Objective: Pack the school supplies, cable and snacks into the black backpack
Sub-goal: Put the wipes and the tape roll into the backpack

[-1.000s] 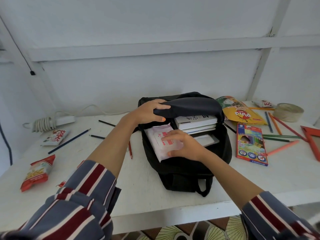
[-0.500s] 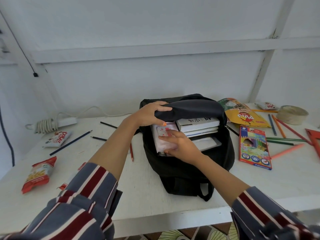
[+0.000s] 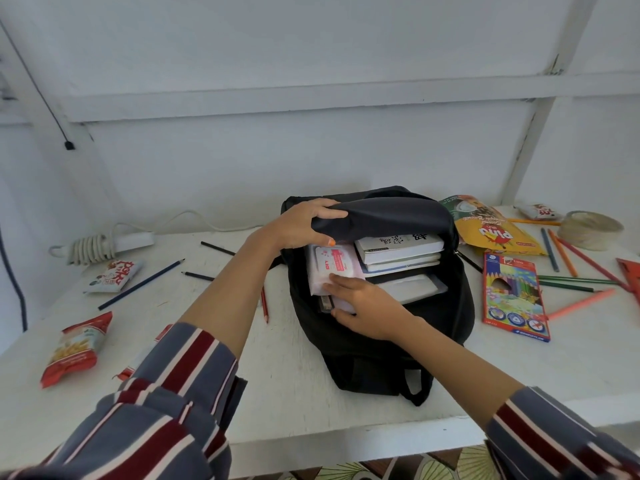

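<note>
Left hand [image 3: 304,223] grips the flap [image 3: 388,216] high; right hand [image 3: 363,306], grasping the pack [image 3: 332,266], should push it toward 12 o'clock, beside the books [image 3: 398,245].

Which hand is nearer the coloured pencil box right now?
Right. The right hand holds the white pack in the mouth of the black backpack, closer to the coloured pencil box; the left hand grips the flap, farther away.

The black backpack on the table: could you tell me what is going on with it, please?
A person is packing the black backpack. Their left hand grips its top flap, lifted open, while the right hand holds a pink-and-white packet in the opening beside stacked books. A coloured-pencil box, loose pencils, snack packets and a coiled white cable lie unpacked on the table.
</note>
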